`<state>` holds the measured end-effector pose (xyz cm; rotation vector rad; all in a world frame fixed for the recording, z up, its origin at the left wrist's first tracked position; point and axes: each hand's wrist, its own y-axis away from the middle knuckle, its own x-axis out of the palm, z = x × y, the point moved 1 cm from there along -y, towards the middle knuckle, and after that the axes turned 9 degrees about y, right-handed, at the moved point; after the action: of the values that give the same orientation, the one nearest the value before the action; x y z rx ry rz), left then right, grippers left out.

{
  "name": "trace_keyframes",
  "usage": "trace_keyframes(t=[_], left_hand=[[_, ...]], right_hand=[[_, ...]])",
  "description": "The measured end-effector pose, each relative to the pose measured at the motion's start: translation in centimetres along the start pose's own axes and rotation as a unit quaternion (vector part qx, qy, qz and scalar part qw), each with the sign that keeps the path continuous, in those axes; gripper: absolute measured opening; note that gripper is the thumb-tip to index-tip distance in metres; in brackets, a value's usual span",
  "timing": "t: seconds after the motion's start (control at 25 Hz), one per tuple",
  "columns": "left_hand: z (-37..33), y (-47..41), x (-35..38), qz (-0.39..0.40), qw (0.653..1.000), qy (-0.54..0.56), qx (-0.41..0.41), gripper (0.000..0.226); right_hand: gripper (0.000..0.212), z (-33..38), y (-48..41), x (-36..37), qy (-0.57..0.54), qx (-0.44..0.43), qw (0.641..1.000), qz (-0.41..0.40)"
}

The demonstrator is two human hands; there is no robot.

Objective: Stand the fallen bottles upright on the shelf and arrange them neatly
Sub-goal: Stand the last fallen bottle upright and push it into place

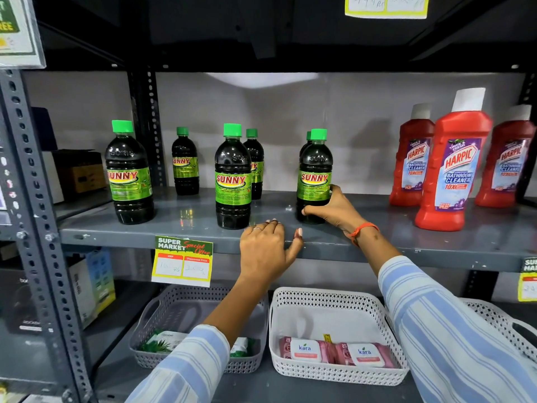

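Several dark Sunny bottles with green caps stand upright on the grey shelf [180,225]. One is at the front left [129,173], one at the back left [185,162], one at the front middle [232,177] with another behind it [255,158]. My right hand [334,209] grips the lower part of the right front Sunny bottle [315,173], which stands upright; another bottle's cap [308,135] peeks out behind it. My left hand [267,251] rests on the shelf's front edge, fingers curled, holding nothing.
Three red Harpic bottles [453,170] stand at the right of the shelf. A price tag [182,261] hangs from the shelf edge. Below are a grey basket [180,303] and a white basket [331,301] with wipe packs. A steel upright [37,216] is at left.
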<state>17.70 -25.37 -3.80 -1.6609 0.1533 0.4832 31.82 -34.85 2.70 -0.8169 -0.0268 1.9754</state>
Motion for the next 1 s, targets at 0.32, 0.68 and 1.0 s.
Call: trace_keyframes(t=[0.32,0.68,1.0], left_hand=[[0.1,0.0,0.0,0.009,1.0,0.007,0.001,0.053],[0.0,0.2,-0.1,0.017,1.0,0.015,0.003,0.057],[-0.5,-3.5,-1.2,0.176,0.967,0.108,-0.147,0.072]], right_hand=[[0.024,1.0,2.1,-0.9,-0.008,-0.052,0.997,0.051],[0.023,0.9,3.7,-1.6,-0.027,-0.071,0.993,0.09],[0.043,1.5,4.3,-2.1,-0.253,-0.008,0.962,0.104]])
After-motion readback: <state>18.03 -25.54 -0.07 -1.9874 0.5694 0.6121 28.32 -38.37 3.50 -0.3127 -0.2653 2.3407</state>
